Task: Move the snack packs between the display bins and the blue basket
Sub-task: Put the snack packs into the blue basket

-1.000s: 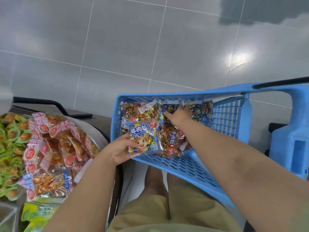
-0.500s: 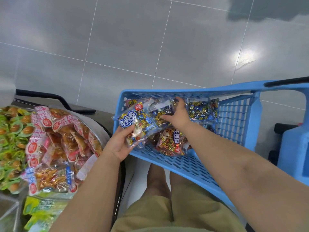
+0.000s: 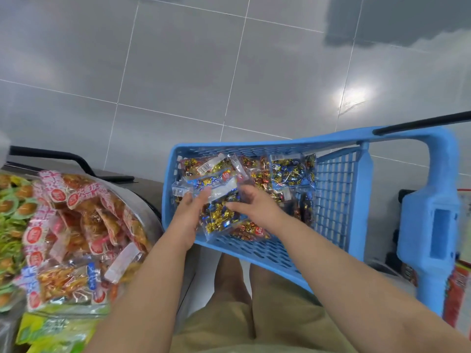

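Snack packs (image 3: 290, 171) fill the blue basket (image 3: 336, 200), where left hand (image 3: 187, 220) and right hand (image 3: 256, 208) grip one candy pack (image 3: 219, 216).

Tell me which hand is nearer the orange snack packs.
Left. The left hand is at the blue basket's left edge, toward the orange snack packs; the right hand is farther right.

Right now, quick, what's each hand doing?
Left hand: holds the clear pack of gold-wrapped candies.
Right hand: grips that same pack from the other side.
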Available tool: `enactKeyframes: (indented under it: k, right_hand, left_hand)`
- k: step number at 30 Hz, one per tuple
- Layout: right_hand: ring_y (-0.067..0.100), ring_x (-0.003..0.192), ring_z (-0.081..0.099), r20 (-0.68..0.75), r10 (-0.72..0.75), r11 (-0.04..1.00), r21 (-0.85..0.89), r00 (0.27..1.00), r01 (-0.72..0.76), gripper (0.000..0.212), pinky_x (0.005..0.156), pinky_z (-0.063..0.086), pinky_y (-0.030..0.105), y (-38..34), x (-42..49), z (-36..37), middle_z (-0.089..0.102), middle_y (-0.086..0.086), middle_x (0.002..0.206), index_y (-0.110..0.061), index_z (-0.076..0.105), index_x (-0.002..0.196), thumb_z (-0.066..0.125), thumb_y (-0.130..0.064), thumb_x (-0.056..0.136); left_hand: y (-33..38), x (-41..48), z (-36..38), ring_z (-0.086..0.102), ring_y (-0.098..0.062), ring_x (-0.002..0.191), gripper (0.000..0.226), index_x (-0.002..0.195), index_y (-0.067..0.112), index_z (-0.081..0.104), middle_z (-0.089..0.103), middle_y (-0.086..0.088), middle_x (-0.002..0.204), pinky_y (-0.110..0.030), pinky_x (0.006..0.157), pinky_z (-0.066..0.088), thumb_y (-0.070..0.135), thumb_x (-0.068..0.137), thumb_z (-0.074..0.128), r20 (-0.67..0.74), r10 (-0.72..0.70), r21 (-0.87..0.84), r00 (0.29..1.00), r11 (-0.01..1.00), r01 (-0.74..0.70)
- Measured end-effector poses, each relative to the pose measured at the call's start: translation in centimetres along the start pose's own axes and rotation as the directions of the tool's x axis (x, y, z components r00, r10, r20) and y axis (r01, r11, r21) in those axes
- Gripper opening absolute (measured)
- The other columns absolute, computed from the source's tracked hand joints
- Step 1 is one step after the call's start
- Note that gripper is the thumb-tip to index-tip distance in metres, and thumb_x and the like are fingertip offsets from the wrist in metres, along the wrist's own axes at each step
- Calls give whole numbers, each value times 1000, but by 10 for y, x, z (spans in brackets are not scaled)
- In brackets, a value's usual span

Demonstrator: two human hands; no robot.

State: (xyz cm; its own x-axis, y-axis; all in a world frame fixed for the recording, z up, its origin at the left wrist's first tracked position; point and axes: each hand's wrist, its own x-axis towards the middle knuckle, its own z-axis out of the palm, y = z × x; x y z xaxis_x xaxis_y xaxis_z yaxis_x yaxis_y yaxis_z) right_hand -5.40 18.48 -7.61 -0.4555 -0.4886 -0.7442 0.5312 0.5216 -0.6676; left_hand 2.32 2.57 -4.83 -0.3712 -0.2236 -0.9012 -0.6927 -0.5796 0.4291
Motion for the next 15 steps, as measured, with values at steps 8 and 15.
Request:
enactKeyframes:
  k: [8, 15]
  right_hand:
    - [13, 88, 55, -11, 89, 996, -13, 996, -89, 23, 78, 43, 27, 8, 5, -34, 56, -10, 90, -31, 58, 86, 74, -44, 76]
    - [27, 121, 46, -659, -30, 939, -277, 751, -206, 47, 101, 38, 37, 20, 42, -92, 52, 10, 128, -11, 51, 129, 60, -33, 89]
  left_hand:
    - [-15, 10, 22, 50, -16, 113, 95, 133, 18, 42, 46, 3, 136, -33, 81, 49, 37, 54, 91, -37, 72, 277, 997, 959, -59]
    - [-34, 27, 28, 31, -28, 139, 108, 152, 15, 18, 23, -5, 156, -39, 94, 32, 33, 68, 84, -106, -27, 160, 994, 986, 44]
